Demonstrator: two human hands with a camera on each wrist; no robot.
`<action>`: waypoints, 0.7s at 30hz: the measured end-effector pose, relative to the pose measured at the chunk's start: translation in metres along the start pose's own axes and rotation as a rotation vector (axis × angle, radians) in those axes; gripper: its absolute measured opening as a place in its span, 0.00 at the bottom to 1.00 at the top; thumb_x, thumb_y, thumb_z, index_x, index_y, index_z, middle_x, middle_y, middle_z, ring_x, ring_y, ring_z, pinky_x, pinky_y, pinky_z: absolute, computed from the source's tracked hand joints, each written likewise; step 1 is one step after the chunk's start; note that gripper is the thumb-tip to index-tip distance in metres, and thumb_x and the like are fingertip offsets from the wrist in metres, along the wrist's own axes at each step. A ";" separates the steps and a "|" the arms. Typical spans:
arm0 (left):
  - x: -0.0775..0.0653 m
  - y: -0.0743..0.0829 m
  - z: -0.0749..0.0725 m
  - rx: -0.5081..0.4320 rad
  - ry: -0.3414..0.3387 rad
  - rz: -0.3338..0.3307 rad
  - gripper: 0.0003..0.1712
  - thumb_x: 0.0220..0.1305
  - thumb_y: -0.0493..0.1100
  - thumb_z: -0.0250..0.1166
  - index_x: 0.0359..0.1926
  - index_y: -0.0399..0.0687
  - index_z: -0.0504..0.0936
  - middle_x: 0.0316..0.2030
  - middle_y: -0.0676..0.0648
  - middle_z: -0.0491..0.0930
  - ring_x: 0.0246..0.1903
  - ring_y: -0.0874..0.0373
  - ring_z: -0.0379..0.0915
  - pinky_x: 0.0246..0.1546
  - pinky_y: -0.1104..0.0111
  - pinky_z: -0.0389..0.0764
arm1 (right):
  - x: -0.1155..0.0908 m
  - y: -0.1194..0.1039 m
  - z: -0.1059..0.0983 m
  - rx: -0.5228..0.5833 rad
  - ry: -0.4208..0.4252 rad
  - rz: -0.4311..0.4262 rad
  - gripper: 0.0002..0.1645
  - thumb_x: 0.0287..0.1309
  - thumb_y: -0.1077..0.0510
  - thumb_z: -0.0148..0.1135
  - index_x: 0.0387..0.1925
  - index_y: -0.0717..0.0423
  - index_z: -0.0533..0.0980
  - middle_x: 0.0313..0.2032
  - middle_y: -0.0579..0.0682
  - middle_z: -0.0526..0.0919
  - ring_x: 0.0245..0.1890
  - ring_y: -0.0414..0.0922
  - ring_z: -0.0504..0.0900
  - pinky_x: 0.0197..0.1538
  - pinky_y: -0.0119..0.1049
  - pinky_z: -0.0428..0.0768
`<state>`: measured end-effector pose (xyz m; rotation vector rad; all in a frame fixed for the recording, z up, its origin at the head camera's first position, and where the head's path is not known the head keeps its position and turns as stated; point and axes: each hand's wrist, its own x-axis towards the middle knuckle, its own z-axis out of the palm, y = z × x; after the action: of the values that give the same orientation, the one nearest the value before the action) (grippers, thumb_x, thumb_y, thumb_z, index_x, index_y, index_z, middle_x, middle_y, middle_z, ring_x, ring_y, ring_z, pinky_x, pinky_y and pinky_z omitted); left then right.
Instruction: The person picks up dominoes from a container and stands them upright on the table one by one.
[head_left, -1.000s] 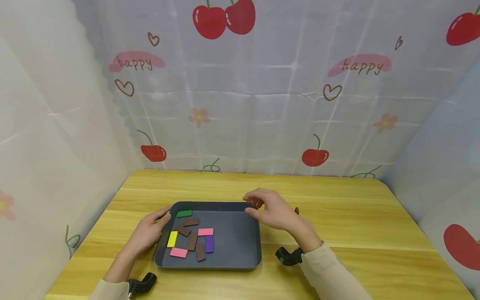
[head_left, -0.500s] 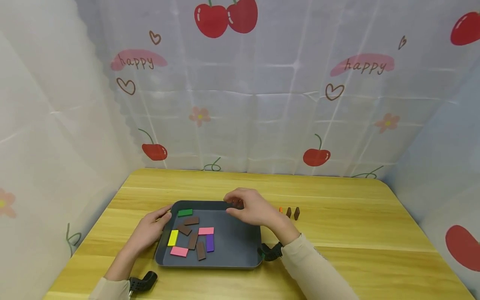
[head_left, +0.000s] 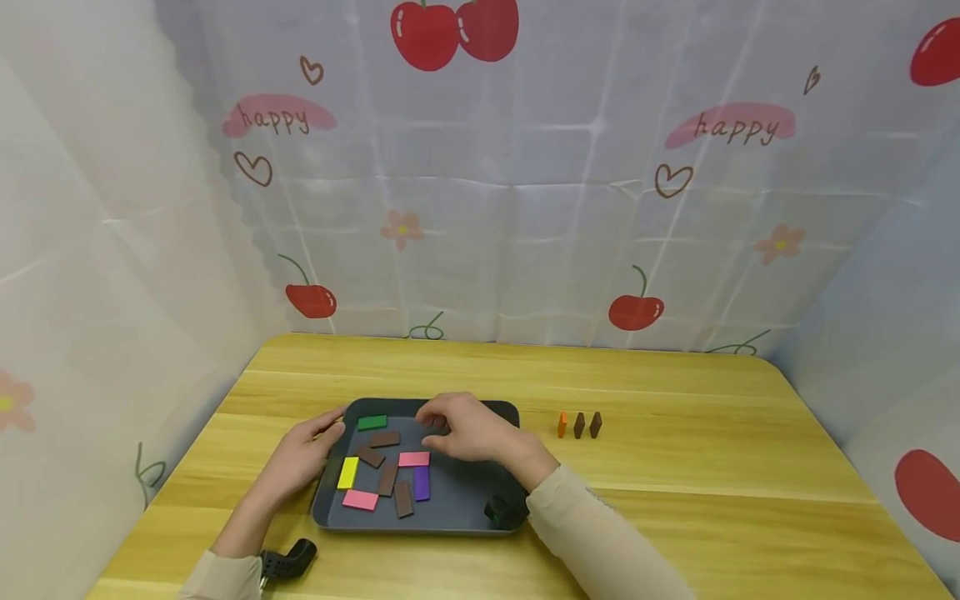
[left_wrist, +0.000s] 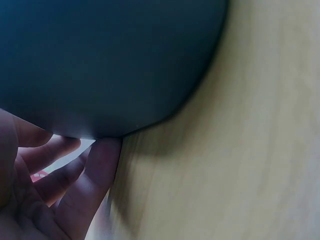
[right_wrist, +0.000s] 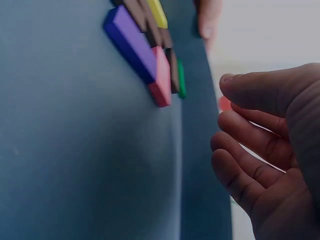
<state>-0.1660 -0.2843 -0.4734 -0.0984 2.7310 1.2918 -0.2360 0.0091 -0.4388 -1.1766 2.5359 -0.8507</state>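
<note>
A dark grey tray (head_left: 480, 521) lies on the wooden table. My left hand (head_left: 300, 454) holds its left side, thumb at the rim and fingers against the outer wall (left_wrist: 105, 75). Above the tray's inside, my right hand (head_left: 468, 429) hovers with fingers loosely bent and nothing between them. Flat colored domino blocks are gathered in the tray's left half: a pink one (head_left: 414, 459) nearest the right hand, a purple one (head_left: 422, 483), a green one (head_left: 372, 422), a yellow one (head_left: 348, 472), another pink one (head_left: 361, 500) and several brown ones (head_left: 385, 439).
Right of the tray, an orange block (head_left: 562, 425) and two brown blocks (head_left: 587, 426) stand on edge in a row. A printed curtain (head_left: 510, 208) hangs behind the table (head_left: 675, 467). Each wrist carries a black camera (head_left: 288, 560).
My right hand has moved left from beside the tray's far right corner to over its middle. The standing blocks have come into sight from behind it. The left hand has stayed on the tray.
</note>
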 end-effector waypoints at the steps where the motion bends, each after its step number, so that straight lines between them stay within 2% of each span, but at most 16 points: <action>1: 0.000 0.000 0.000 0.000 0.000 0.001 0.32 0.83 0.55 0.47 0.79 0.46 0.62 0.74 0.35 0.66 0.76 0.34 0.57 0.74 0.38 0.61 | 0.001 0.002 0.003 -0.002 -0.003 0.004 0.19 0.66 0.54 0.70 0.57 0.54 0.83 0.49 0.46 0.86 0.45 0.38 0.83 0.51 0.29 0.83; 9: 0.000 -0.001 0.003 -0.016 -0.002 -0.004 0.32 0.83 0.55 0.48 0.79 0.47 0.63 0.74 0.35 0.67 0.75 0.35 0.58 0.74 0.38 0.62 | 0.004 0.012 0.019 -0.011 -0.028 0.029 0.18 0.65 0.54 0.71 0.55 0.52 0.84 0.47 0.44 0.87 0.43 0.35 0.81 0.51 0.28 0.82; 16: -0.001 0.000 0.001 -0.016 0.004 -0.006 0.32 0.83 0.55 0.48 0.79 0.46 0.63 0.74 0.35 0.67 0.75 0.34 0.58 0.74 0.38 0.61 | 0.006 0.011 0.024 -0.075 -0.058 0.049 0.17 0.65 0.50 0.70 0.54 0.48 0.84 0.48 0.42 0.85 0.46 0.36 0.80 0.54 0.29 0.81; 21: 0.000 -0.002 0.000 -0.018 0.006 0.000 0.32 0.83 0.55 0.48 0.79 0.46 0.63 0.74 0.35 0.67 0.76 0.34 0.58 0.74 0.38 0.61 | 0.008 0.010 0.025 -0.085 -0.048 0.042 0.15 0.67 0.53 0.69 0.53 0.48 0.85 0.48 0.42 0.85 0.45 0.35 0.80 0.53 0.28 0.81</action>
<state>-0.1660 -0.2854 -0.4749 -0.1044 2.7250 1.3186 -0.2374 -0.0018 -0.4647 -1.1488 2.5708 -0.7028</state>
